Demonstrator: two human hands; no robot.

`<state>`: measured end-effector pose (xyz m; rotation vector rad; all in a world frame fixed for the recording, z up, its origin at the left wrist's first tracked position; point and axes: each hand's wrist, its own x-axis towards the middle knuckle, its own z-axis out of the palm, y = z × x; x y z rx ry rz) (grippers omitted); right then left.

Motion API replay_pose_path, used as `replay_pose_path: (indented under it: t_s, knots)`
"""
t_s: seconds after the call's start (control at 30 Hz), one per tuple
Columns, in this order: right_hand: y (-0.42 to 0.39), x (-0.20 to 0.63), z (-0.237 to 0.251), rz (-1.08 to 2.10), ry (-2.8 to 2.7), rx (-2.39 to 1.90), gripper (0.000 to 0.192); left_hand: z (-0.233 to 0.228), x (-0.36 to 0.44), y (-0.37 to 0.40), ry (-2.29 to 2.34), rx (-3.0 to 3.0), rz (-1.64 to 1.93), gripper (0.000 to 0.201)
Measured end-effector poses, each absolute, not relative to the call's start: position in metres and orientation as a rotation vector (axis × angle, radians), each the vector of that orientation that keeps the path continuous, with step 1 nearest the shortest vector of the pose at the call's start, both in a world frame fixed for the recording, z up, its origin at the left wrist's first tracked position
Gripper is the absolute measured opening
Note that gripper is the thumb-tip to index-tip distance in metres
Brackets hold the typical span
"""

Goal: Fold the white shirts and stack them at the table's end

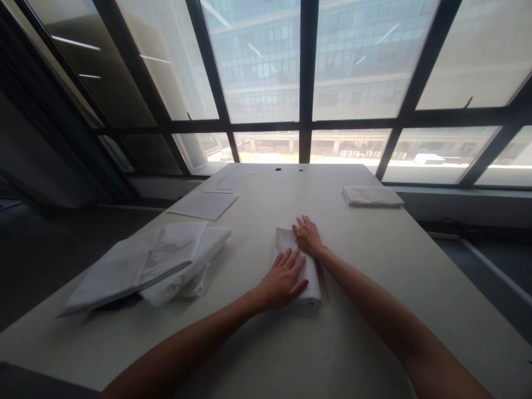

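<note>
A white cloth (311, 280), folded into a narrow, thick strip, lies lengthwise on the white table (257, 360). My left hand (285, 280) rests flat across its near half, fingers stretched out. Over the cloth's far right part lies my right hand (307, 235), its fingers also extended and pressing down on or beside the edge. Neither hand grips the fabric. Much of the cloth's middle is hidden beneath both hands, while its far left corner and rolled near end show.
To the left sits a loose pile of white cloths (141, 266) with something dark under it. Behind that are printed paper sheets (203, 205). A neatly folded white cloth (373, 197) lies near the right edge. Large framed windows (266, 61) rise beyond the table.
</note>
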<state>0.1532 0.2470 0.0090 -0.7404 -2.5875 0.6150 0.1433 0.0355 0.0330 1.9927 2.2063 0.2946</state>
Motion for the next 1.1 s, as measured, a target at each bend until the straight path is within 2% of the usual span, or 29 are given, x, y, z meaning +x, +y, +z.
replay_pose_path:
  t_s: [0.2, 0.3, 0.37, 0.43, 0.73, 0.9, 1.1]
  knots:
    - [0.222, 0.228, -0.001, 0.905, -2.377, -0.601, 0.055, 0.033, 0.138, 0.003, 1.968, 2.201, 0.265, 0.086]
    - [0.196, 0.291, -0.006, 0.941, -2.519, -0.396, 0.066, 0.022, 0.137, 0.006, 2.015, 2.182, 0.294, 0.082]
    - [0.182, 0.322, -0.008, 0.880, -2.632, -0.256, 0.081, 0.018, 0.140, 0.013, 2.058, 2.145, 0.308, 0.080]
    - [0.173, 0.336, -0.010, 0.811, -2.684, -0.247, 0.086, 0.016, 0.146, 0.019, 2.112, 2.096, 0.315, 0.078]
    - [0.179, 0.321, -0.009, 0.586, -2.712, -0.601, 0.072, 0.006, 0.169, 0.034, 2.307, 1.937, 0.230, 0.061]
    - [0.178, 0.324, -0.007, 0.425, -2.781, -0.695, 0.068, 0.000, 0.178, 0.040, 2.362, 1.939, 0.190, 0.059]
    - [0.200, 0.338, -0.005, 0.424, -2.880, -0.780, 0.057, 0.033, 0.172, 0.042, 2.263, 1.944, 0.177, 0.062]
